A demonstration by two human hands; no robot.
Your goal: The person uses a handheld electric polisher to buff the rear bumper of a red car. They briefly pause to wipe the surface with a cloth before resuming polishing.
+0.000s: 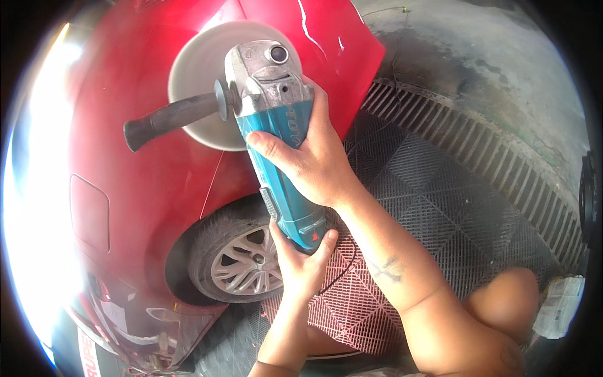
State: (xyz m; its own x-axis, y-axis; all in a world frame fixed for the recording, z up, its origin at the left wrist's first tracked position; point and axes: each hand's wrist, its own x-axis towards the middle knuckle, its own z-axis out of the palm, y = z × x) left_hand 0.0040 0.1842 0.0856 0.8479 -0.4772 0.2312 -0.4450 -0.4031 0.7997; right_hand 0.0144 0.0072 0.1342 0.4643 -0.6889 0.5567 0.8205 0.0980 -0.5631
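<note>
A teal electric polisher [286, 201] with a grey metal head lies across the middle of the view, head at the far end. Its round whitish pad [195, 75] is smooth and featureless, over the red car's body panel [151, 169]; whether it spins I cannot tell. A black side handle [166, 118] sticks out to the left, with no hand on it. My right hand [320, 163] wraps the teal body just behind the metal head, thumb on top. My left hand [300, 264] grips the rear end from below, fingers partly hidden.
Below the polisher is the car's wheel [245, 261] with a silver rim. A dark cord [344, 271] runs over grey and red grid floor tiles [433, 188]. A slotted drain grate [483, 135] borders the concrete [496, 56]. A whitish package [559, 305] sits at the right.
</note>
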